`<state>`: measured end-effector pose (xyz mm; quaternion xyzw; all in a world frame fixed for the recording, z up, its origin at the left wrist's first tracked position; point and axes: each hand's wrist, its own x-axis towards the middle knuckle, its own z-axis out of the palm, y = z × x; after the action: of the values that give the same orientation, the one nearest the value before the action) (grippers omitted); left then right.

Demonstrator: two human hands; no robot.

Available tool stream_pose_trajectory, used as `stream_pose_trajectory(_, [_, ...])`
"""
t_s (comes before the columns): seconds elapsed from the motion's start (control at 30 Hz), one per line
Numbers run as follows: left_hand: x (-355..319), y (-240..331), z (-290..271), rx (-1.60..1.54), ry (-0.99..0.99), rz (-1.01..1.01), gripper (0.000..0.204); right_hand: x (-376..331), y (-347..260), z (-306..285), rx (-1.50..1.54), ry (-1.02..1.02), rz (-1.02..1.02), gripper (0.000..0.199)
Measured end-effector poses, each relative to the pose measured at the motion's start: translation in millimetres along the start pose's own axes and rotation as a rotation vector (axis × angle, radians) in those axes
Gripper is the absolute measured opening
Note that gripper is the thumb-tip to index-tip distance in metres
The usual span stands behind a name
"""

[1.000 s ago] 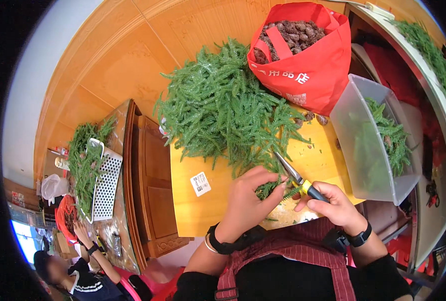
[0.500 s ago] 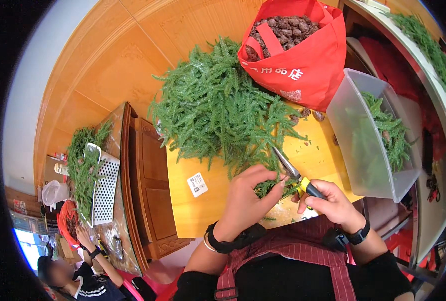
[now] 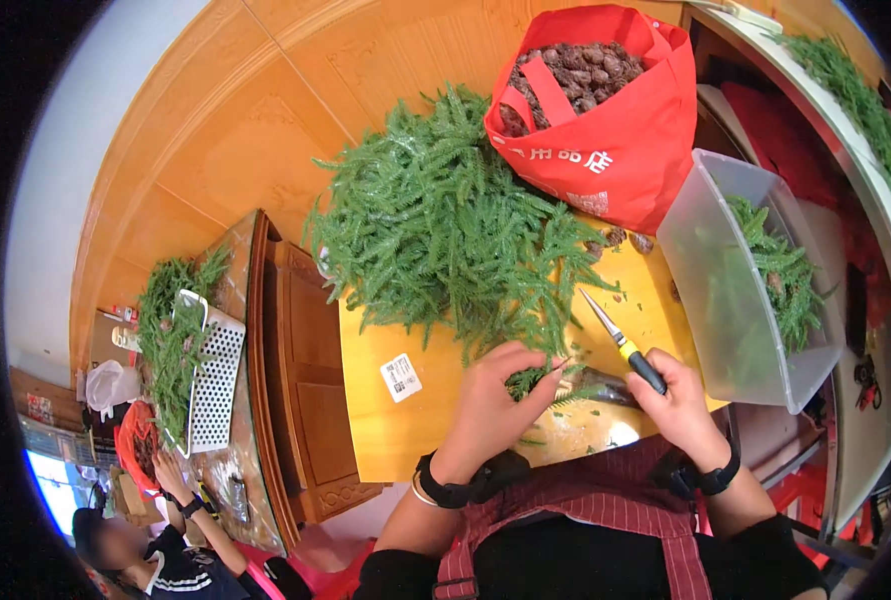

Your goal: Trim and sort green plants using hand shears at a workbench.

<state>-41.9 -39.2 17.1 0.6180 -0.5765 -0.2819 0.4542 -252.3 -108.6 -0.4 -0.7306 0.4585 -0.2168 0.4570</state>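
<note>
My left hand (image 3: 492, 398) pinches a small green fir sprig (image 3: 531, 381) against the yellow board (image 3: 395, 430), at the near edge of a big heap of green fir branches (image 3: 445, 225). My right hand (image 3: 677, 398) grips scissors (image 3: 620, 345) with a yellow and black handle. Their blades point up and left, close beside the sprig. Both wrists wear black bands.
A red bag of brown pine cones (image 3: 605, 120) stands behind the heap. A clear plastic bin (image 3: 735, 290) holding cut greens is at the right. At the lower left another person (image 3: 165, 530) works by a white perforated tray (image 3: 210, 375) and more greens.
The view has shifted a little. My right hand with the scissors has drawn slightly to the right of the sprig, which my left hand still holds in place.
</note>
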Motion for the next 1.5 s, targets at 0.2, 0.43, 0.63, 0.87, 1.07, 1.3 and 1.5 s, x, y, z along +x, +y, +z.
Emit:
stream_pose_trajectory(0.2, [-2,11,-3,-0.35,-0.023,-0.16,0.016,18,21,2,-0.311,0.05,-0.212,0.027])
stream_pose_trajectory(0.43, [-6,12,-10,-0.593,-0.077,-0.254,0.02,24,31,7,-0.38,0.057,-0.271,0.023])
stream_pose_trajectory(0.63, [-5,16,-16,-0.486,-0.002,-0.186,0.021,-4,0,-17,0.029,0.086,-0.16,0.017])
stream_pose_trajectory(0.87, [-4,18,-18,-0.325,0.05,0.029,0.025,-16,-31,-29,-0.097,-0.006,-0.444,0.013])
stream_pose_trajectory(1.07, [-7,17,-20,-0.295,0.03,0.074,0.028,-14,-33,-29,-0.114,-0.031,-0.469,0.015])
stream_pose_trajectory(1.3, [-8,17,-20,-0.352,0.037,0.015,0.032,-12,-38,-28,-0.12,-0.022,-0.471,0.022])
stream_pose_trajectory(1.5, [-8,13,-26,-0.256,0.022,0.03,0.032,-10,-36,-28,-0.113,-0.064,-0.484,0.021])
